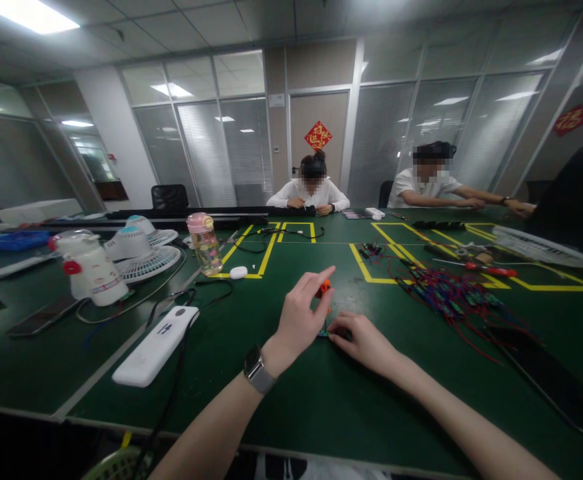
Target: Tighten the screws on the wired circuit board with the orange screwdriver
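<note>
My left hand (299, 313), wearing a watch, is at the middle of the table. Its thumb and fingers are around a small orange-handled tool (326, 287), mostly hidden behind them. A thin shaft seems to run down from the orange part to a small green circuit board (323, 334) on the green tabletop. My right hand (361, 339) rests low on the table just right of the board, its thumb and fingertips pinching the board's right end. To the right lies a pile of similar small boards with red and blue wires (449, 293).
Left are a white power bank-like device (156, 347) with a black cable, a white bottle (94, 270), a pink-lidded bottle (204, 247) and white fans (146, 263). A dark phone-like slab (546, 373) lies right. Two people (311, 190) sit across the table.
</note>
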Demonstrator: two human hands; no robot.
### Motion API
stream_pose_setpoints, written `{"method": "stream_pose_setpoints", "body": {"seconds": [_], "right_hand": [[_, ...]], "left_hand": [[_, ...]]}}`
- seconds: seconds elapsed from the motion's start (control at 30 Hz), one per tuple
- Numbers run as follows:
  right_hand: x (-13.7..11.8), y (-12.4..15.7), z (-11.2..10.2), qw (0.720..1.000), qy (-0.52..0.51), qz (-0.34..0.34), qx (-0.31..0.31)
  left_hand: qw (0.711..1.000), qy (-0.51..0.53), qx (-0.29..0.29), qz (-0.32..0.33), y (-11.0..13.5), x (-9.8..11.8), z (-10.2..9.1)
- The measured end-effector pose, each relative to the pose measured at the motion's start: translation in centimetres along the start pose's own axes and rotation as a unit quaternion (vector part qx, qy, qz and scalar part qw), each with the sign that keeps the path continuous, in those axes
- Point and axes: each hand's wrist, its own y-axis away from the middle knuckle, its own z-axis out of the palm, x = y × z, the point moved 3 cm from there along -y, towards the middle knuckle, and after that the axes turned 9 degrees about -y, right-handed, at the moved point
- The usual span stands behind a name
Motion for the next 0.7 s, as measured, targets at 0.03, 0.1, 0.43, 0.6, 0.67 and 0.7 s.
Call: {"method": "stream_pose_setpoints", "body": {"seconds": [0.03, 0.1, 0.43, 0.6, 0.67, 0.7], "right_hand": [[-0.04, 0.0, -0.02, 1.0, 0.001, 0.0, 0.001], [-0.09, 0.01, -0.06, 1.0, 0.0, 0.0, 0.002], [-0.08, 0.07, -0.07, 1.0, -0.004, 0.005, 0.0], [0.14, 0.05, 0.07, 1.0, -0.002, -0.001, 0.002], [0.2, 0.01, 0.1, 1.0, -0.002, -0.001, 0.001], [0.23, -0.02, 0.11, 1.0, -0.001, 0.0, 0.001]], "left_hand": [[1.0, -0.022, 0.008, 0.0, 0.01, -0.01, -0.08], [0.999, -0.051, 0.018, 0.001, 0.0, -0.01, -0.22], [0.994, -0.097, 0.05, -0.025, -0.01, -0.38, -0.33], [0.995, -0.078, 0.036, -0.044, -0.05, -0.51, -0.46], [0.999, -0.038, 0.025, -0.028, -0.1, -0.46, -0.26], [0.999, -0.03, 0.027, -0.022, -0.09, -0.44, -0.18]]}}
